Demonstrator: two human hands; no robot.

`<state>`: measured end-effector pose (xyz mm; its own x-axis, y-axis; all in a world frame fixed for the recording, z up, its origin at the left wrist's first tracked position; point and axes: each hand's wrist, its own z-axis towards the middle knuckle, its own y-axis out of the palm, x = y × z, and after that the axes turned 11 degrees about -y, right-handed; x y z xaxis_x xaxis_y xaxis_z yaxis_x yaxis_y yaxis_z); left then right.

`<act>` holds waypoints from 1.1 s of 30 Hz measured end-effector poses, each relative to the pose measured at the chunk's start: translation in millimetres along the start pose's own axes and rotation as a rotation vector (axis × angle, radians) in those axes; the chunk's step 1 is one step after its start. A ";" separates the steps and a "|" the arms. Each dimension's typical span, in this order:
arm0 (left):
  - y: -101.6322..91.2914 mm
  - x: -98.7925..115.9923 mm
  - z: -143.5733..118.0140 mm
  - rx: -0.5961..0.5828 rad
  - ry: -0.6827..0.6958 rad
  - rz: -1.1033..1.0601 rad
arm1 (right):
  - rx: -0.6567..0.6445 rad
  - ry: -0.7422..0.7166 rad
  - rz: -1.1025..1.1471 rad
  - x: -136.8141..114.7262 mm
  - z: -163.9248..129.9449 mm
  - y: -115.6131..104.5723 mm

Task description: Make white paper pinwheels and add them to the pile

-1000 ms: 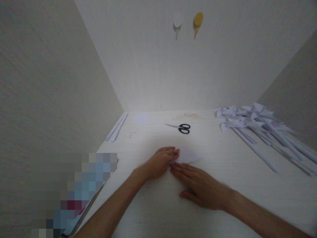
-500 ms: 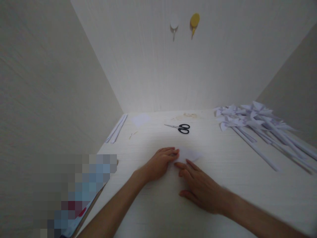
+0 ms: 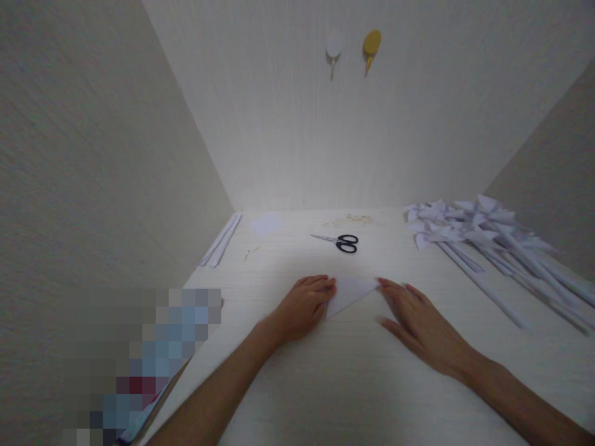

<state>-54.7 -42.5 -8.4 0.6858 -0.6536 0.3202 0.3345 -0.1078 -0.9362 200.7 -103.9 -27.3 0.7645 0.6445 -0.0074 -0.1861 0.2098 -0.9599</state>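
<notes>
A white sheet of paper (image 3: 349, 293), folded into a triangle, lies on the table. My left hand (image 3: 307, 306) holds its left end, with the fingers bent together over the paper and hiding that edge. At the triangle's right corner, the fingertips of my right hand (image 3: 418, 325) touch the tip; its fingers are stretched out and the thumb stands apart. Beyond the paper rest black-handled scissors (image 3: 341, 242), blades pointing left.
Several paper pinwheels (image 3: 474, 229) on rolled paper sticks are piled at the right. Rolled paper sticks (image 3: 222, 241) and a white paper sheet (image 3: 266, 224) lie back left. White (image 3: 333, 46) and yellow hooks (image 3: 372, 43) hang on the back wall.
My right hand has slid right, from near my left hand to the paper's right corner. The triangle's lower edge now shows more fully. My left hand stays on the paper.
</notes>
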 end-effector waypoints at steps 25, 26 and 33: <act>7.5 28.7 -2.4 -0.090 -0.082 0.230 | -0.078 -0.083 0.033 -12.1 57.8 15.8; 6.3 28.6 -2.9 -0.099 -0.085 0.231 | -0.082 -0.079 0.032 -8.4 56.3 15.3; -0.5 26.9 -16.6 -0.131 -0.121 0.240 | -0.124 0.019 -0.007 22.7 41.1 10.4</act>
<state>-47.1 -72.5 -1.6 0.8099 -0.5788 0.0949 0.0723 -0.0621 -0.9954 190.7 -56.8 -26.0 0.7773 0.6291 -0.0049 -0.1037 0.1204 -0.9873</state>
